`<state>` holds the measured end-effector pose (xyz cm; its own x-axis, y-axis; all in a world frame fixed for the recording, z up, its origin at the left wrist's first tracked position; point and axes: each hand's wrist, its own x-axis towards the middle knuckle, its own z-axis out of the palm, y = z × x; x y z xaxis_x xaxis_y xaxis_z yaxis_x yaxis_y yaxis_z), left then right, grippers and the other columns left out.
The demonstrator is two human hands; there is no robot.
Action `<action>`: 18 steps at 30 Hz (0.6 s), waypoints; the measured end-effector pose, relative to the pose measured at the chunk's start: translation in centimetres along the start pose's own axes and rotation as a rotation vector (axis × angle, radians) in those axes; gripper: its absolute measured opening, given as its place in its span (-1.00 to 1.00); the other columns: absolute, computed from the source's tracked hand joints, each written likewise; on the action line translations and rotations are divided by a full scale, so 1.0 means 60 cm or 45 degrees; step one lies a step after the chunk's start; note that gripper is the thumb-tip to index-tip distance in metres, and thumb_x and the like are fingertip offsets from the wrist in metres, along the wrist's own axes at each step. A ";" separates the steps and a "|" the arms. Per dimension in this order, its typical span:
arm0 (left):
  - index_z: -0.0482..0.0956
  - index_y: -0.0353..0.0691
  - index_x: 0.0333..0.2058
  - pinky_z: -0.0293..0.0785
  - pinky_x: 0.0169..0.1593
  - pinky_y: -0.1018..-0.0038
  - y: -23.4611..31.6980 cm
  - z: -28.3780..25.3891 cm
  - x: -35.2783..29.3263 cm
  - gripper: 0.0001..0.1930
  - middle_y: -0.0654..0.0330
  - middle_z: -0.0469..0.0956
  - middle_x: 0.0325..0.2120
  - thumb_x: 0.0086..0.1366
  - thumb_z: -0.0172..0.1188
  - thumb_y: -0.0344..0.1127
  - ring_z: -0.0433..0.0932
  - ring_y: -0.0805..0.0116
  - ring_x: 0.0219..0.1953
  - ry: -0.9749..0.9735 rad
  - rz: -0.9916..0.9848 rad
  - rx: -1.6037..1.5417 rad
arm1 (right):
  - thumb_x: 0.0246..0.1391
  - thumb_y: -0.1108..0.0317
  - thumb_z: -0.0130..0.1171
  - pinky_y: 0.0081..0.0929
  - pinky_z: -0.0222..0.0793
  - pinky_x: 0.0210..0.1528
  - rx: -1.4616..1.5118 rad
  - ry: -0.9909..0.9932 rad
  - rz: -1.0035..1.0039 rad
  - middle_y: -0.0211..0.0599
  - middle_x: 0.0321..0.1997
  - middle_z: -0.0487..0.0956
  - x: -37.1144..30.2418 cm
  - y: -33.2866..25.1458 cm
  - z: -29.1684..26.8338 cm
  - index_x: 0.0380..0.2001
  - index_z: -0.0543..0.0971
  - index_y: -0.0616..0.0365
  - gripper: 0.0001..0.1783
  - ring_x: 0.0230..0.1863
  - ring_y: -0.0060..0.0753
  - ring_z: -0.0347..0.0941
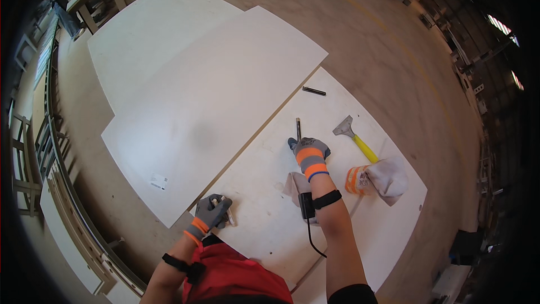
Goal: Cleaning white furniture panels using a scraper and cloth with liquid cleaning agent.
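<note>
My left hand (211,213), in a grey glove with an orange cuff, is closed around a short pale stick (230,214) beside the white panel's near edge. Farther right, my right hand (310,152), gloved the same way, has its fingers curled at the lower end of a thin dark stick (298,126). The glove partly hides that grip. Beyond it a second dark stick (314,90) lies on the white tabletop (259,197). A scraper with a wide metal head and yellow handle (365,149) rests to the right of my right hand.
A large white panel (219,90) with a small label lies left of the work surface, overlapping another panel (152,28). A pale cloth (388,181) sits by an orange-and-white wrapped item (356,180). Another cloth (293,187) lies near my right wrist. A person (64,8) stands far left.
</note>
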<state>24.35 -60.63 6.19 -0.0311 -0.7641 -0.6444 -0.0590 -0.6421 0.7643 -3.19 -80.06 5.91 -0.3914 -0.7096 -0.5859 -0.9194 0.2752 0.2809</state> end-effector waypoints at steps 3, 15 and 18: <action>0.56 -0.30 -0.38 0.36 -0.69 0.58 -0.006 -0.009 0.001 -0.76 0.21 0.54 -0.69 0.24 0.21 -0.20 0.45 0.49 -0.76 0.009 -0.003 0.001 | 0.17 -0.31 -0.19 -0.12 0.45 -0.39 -0.097 0.043 -0.091 -0.29 -0.28 0.67 -0.042 -0.013 0.008 -0.27 0.68 -0.02 -0.34 -0.25 -0.16 0.62; 0.51 -0.27 -0.39 0.40 -0.69 0.56 -0.015 -0.025 -0.007 -0.78 0.20 0.52 -0.66 0.24 0.20 -0.21 0.48 0.47 -0.73 -0.089 -0.016 -0.143 | 0.09 0.25 0.00 -0.23 0.14 0.16 -0.348 0.698 -0.542 -0.27 0.03 0.43 -0.150 -0.041 0.138 0.21 0.33 0.07 -0.43 0.05 -0.27 0.33; 0.51 -0.26 -0.39 0.38 -0.70 0.56 -0.040 -0.041 -0.023 -0.78 0.21 0.51 -0.65 0.24 0.20 -0.21 0.47 0.47 -0.73 -0.170 0.061 -0.156 | 0.12 0.29 -0.06 -0.13 0.00 0.32 -0.349 0.740 -0.691 -0.16 0.27 0.29 -0.211 -0.063 0.189 0.23 0.31 0.10 -0.44 0.26 -0.16 0.19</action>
<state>27.01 -58.20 5.33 -0.1640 -0.7841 -0.5986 0.0676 -0.6143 0.7862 4.81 -64.75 3.64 0.2533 -0.9398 -0.2293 -0.9032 -0.3147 0.2919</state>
